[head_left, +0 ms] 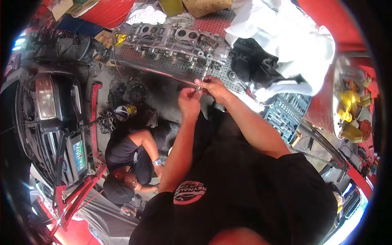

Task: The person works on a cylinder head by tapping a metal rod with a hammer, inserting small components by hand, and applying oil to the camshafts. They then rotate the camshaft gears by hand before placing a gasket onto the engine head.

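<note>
A slim chrome tool (205,70), shaped like a socket wrench, points away from me toward the engine cylinder head (166,43). My right hand (214,87) pinches its shaft between thumb and fingers. Close beside it, my left hand (190,102) has its fingers closed on the near end of the same tool. The tool's far end overlaps the right end of the cylinder head in this view. That head lies on a perforated metal bench (218,20), with round bores and valve parts showing on it.
An open socket set case (288,114) lies to the right, below white cloth (281,36) and a black part (253,61). A co-worker (130,163) crouches at lower left, near a car front (53,118) and a red metal frame (77,194). Yellow items (349,106) sit far right.
</note>
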The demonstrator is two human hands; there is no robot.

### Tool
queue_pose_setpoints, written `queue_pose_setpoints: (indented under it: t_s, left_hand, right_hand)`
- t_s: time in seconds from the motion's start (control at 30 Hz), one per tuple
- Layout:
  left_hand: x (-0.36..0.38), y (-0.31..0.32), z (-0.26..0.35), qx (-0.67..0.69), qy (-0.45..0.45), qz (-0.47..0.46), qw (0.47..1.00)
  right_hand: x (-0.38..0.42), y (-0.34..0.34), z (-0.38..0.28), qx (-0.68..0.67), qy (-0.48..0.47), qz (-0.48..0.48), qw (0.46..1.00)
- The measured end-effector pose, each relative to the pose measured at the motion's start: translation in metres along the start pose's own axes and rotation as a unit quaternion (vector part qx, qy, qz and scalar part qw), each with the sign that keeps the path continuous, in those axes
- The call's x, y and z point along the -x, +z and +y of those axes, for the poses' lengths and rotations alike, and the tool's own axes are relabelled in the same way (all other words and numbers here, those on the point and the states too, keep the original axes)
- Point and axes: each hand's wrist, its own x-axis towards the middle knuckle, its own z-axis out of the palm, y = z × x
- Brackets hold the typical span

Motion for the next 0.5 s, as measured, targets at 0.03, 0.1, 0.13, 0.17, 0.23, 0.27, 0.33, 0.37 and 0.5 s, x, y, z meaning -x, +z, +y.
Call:
queue_pose_setpoints:
  t_s: [0.03,0.1,0.13,0.17,0.23,0.27,0.33,0.37,0.5]
  left_hand:
    - [0.003,-0.002,0.011,0.092,-0.076,-0.025,0.993]
    - [0.015,-0.007,0.025,0.196,-0.181,-0.071,0.961]
    - [0.011,-0.007,0.033,0.210,-0.196,-0.093,0.953]
    - [0.007,-0.005,0.036,0.225,-0.209,-0.117,0.945]
    - [0.011,-0.002,0.035,0.162,-0.156,-0.065,0.972]
    - [0.011,0.002,0.035,0.132,-0.128,-0.041,0.982]
    - [0.009,0.007,0.017,0.046,0.036,-0.003,0.998]
    - [0.008,0.007,0.005,0.002,0.116,0.016,0.993]
    - [-0.001,0.000,-0.003,0.082,-0.044,-0.020,0.995]
  right_hand:
    - [0.015,0.007,-0.010,-0.057,0.003,-0.018,0.998]
    - [0.028,0.006,-0.004,-0.141,0.004,-0.064,0.988]
    - [0.024,-0.003,-0.002,-0.165,-0.012,-0.098,0.981]
    - [0.019,-0.009,-0.002,-0.187,-0.029,-0.132,0.973]
    - [0.013,-0.005,0.005,-0.103,-0.039,-0.085,0.990]
    - [0.010,-0.005,0.006,-0.059,-0.045,-0.060,0.995]
    - [0.011,0.003,-0.006,0.036,-0.024,0.016,0.999]
    - [0.014,0.006,-0.010,0.083,-0.011,0.055,0.995]
    - [0.019,0.006,-0.011,-0.041,-0.002,-0.009,0.999]
